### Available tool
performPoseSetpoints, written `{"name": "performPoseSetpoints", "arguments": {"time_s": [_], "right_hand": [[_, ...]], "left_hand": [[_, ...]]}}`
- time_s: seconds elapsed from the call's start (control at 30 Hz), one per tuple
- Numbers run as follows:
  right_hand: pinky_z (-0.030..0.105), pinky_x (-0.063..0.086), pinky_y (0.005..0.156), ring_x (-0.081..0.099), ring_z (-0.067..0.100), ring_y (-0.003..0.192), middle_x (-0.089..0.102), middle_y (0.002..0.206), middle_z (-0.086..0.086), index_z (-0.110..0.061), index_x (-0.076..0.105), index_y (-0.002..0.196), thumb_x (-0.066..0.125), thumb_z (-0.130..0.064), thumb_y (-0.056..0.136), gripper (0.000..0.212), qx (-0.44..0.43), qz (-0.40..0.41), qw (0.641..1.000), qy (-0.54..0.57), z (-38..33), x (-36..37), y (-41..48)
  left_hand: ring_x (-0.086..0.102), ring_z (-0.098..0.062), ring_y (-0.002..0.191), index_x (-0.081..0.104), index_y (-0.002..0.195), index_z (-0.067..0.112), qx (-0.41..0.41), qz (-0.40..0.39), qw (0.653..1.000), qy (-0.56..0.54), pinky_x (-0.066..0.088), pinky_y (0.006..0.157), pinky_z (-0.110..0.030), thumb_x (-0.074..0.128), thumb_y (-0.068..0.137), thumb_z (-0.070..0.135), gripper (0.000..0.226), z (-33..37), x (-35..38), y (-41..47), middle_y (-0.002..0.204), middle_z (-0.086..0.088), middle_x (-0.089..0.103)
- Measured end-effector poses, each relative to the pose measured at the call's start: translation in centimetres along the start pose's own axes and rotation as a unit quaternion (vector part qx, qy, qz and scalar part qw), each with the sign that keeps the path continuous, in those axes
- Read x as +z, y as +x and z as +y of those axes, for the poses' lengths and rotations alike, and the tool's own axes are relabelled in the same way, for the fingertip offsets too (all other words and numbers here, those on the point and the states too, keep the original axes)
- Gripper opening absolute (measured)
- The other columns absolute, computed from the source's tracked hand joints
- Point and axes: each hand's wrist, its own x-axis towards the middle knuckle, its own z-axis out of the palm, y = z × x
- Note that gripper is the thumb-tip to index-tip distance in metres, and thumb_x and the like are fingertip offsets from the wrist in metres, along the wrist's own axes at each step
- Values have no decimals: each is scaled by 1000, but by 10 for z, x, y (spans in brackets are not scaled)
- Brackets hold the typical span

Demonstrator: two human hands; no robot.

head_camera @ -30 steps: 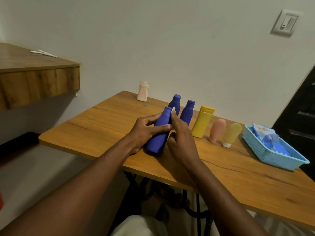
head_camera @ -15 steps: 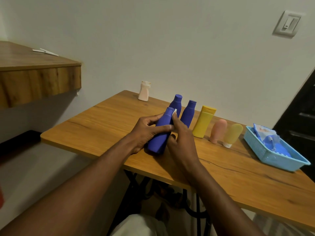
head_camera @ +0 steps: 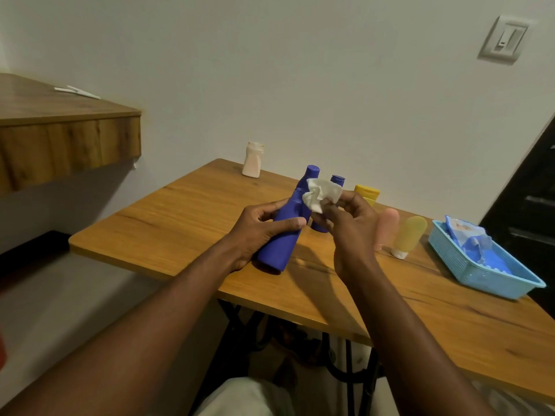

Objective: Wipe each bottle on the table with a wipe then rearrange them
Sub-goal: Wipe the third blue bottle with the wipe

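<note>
- The wooden table [head_camera: 180, 223] has its near edge running from a left corner at 8 o'clock of the hands down towards 4 o'clock. Its far edge lies along the wall.
- Bare wood lies from 9 to 11 o'clock of the held bottle, out to the left corner. Only a small pale bottle [head_camera: 253, 160] stands there, at the wall.
- A row closes off 1 to 3 o'clock: a second blue bottle [head_camera: 338, 179] behind the wipe, a yellow bottle [head_camera: 368, 192], a pink bottle [head_camera: 389, 223] and a pale yellow tube [head_camera: 410, 232], each just beside the next.
- A blue basket [head_camera: 480, 277] holding a packet [head_camera: 468, 238] sits at 3 o'clock, near the right end.
- More bare wood lies at 4 to 5 o'clock, between the right forearm and the basket.
- A wooden shelf [head_camera: 69, 139] juts from the wall at 9 o'clock, well apart from the table.
- The left hand [head_camera: 258, 229] grips the blue bottle [head_camera: 282, 238] round its middle, thumb across the front. The bottle tilts with its top towards 1 o'clock and its base low near the tabletop, well inside the near edge. Whether the base touches cannot be told.
- The right hand [head_camera: 351, 223] is raised with curled fingers, pinching a crumpled white wipe [head_camera: 321, 193] at the held bottle's upper part.
</note>
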Motion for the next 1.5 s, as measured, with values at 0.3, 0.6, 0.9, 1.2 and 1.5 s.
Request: {"name": "performPoseSetpoints", "arguments": {"time_s": [0.3, 0.6, 0.9, 1.2, 1.5], "right_hand": [[35, 58, 87, 65, 8, 98, 72, 104, -4, -19, 71, 113, 62, -8, 97, 22, -92, -51, 970, -219, 29, 1, -8], [6, 47, 84, 57, 3, 106, 60, 114, -5, -12, 71, 120, 68, 1, 92, 31, -231, -30, 936, -262, 21, 10, -11], [11, 48, 81, 57, 1, 99, 60, 108, -5, -17, 72, 111, 70, -1, 89, 27, -228, -57, 921, -309, 16, 13, -6], [33, 57, 82, 60, 12, 99, 64, 108, 0, -14, 72, 110, 71, -2, 89, 25, -244, -70, 906, -338, 2, 7, 5], [33, 58, 80, 62, 11, 96, 67, 103, -2, -16, 71, 103, 72, -6, 90, 17, -248, -53, 913, -321, 5, 9, 8]], "left_hand": [[71, -20, 107, 66, 141, 32, 13, -11, 999, 27, 60, 77, -30, 86, 84, 32, 60, -1, 0, 0, 128, 5, 72], [71, -23, 113, 66, 140, 30, 13, -15, 999, 35, 63, 90, -40, 87, 83, 32, 61, -1, 0, 0, 128, 4, 72], [68, -21, 117, 65, 141, 29, 24, -10, 999, 46, 61, 90, -39, 85, 85, 28, 60, -2, -3, 0, 130, 7, 71], [69, -23, 114, 64, 141, 32, 16, -13, 999, 48, 60, 85, -36, 88, 81, 33, 64, -1, -1, -1, 131, 6, 70], [69, -22, 108, 68, 137, 29, 8, -18, 999, 47, 58, 80, -33, 85, 85, 29, 54, 1, 0, -1, 126, 2, 73]]}}
